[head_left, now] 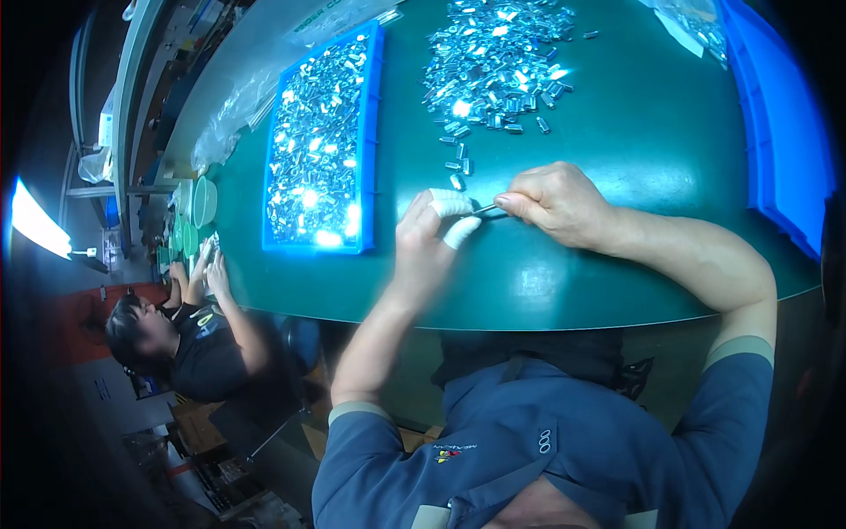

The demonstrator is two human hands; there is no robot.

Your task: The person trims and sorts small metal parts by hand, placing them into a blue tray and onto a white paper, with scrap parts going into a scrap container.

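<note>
The right hand point(557, 204) is pinching a thin metal pin point(484, 210) at its fingertips, long axis running nine to three, tip pointing at the left hand point(429, 240). The white-capped left fingers point(450, 204) are closing on that tip. Loose metal parts point(493, 62) are lying at twelve o'clock, the blue tray point(370, 141) at ten.

tray of metal parts point(322, 141) on table point(617, 132), loose parts pile point(498, 62) to its right, hands nearer the person

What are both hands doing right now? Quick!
Left hand: pinched shut on a thin metal pin, fingertips taped white.
Right hand: shut on the same pin.
</note>
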